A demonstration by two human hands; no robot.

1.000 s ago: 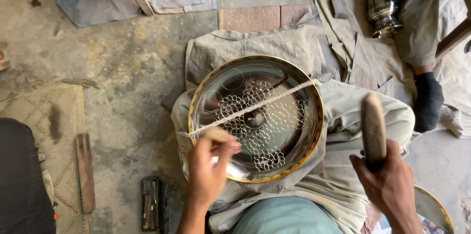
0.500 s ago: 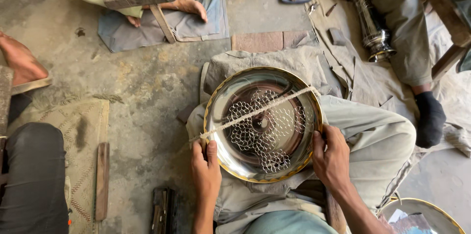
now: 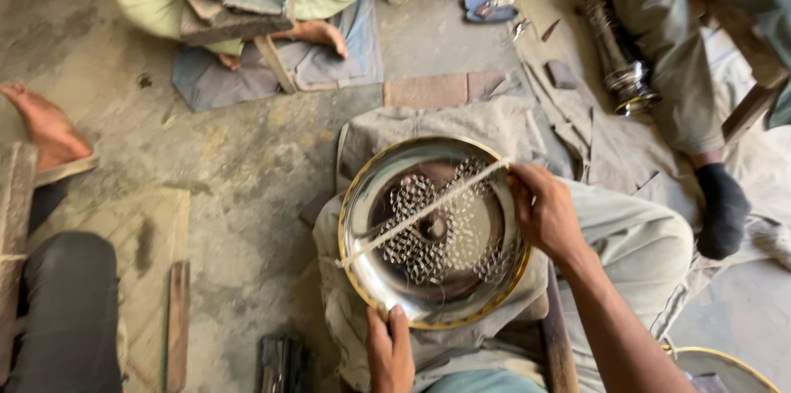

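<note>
I see the shiny round metal plate [image 3: 428, 236] with a gold rim resting on my cloth-covered lap; left hand [image 3: 390, 352] pinches its near edge, right hand [image 3: 544, 210] grips a pale strip [image 3: 424, 212] stretched across it.

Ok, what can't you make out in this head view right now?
- Left hand: wrist cut off by the bottom edge.
- Second dish: mostly cut off at the bottom right corner.
- Round metal dish: the engraved pattern is too small to read.
- Strip end under the right hand: hidden by the fingers.
</note>
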